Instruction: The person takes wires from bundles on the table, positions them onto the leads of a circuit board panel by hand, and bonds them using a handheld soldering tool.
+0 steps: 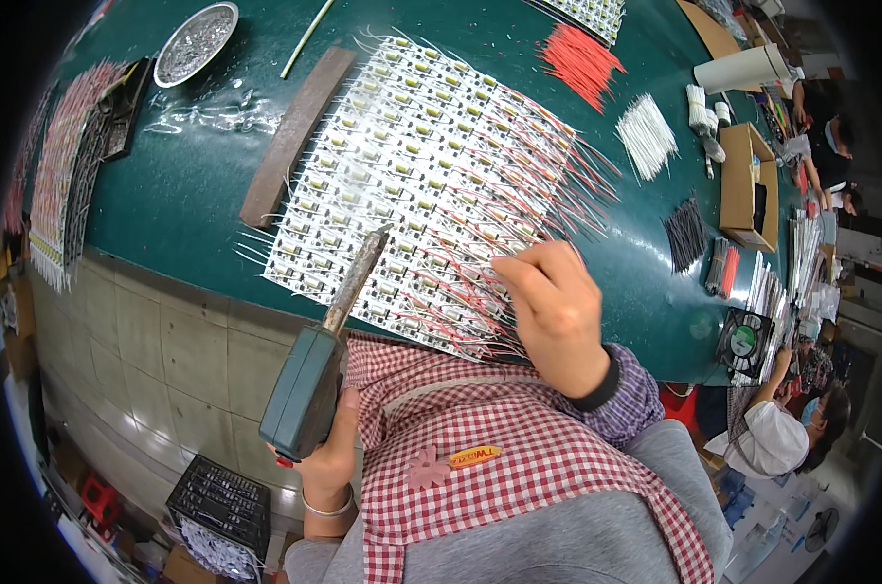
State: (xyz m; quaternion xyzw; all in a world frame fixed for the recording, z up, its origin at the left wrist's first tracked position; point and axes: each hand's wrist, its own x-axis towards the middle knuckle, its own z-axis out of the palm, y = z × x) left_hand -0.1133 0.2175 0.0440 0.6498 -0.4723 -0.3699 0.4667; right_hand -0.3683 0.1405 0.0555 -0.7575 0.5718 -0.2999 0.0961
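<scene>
Checked apron (504,506); left hand (332,456) grips soldering gun (305,389) overlapping circuit boards (407,170); right hand (560,310) pinched closed; brown bar (298,138).

Green worktop (173,219): one. Pale metal bowl (210,64), round, far left of worktop. White cylindrical container (742,70), far right. Cardboard box (737,185), open, near right edge. Black square fan (745,339), green centre, at right edge. Black crate (251,514), lower left, on tiled floor (193,341). Co-worker in white top (767,433), right.
</scene>
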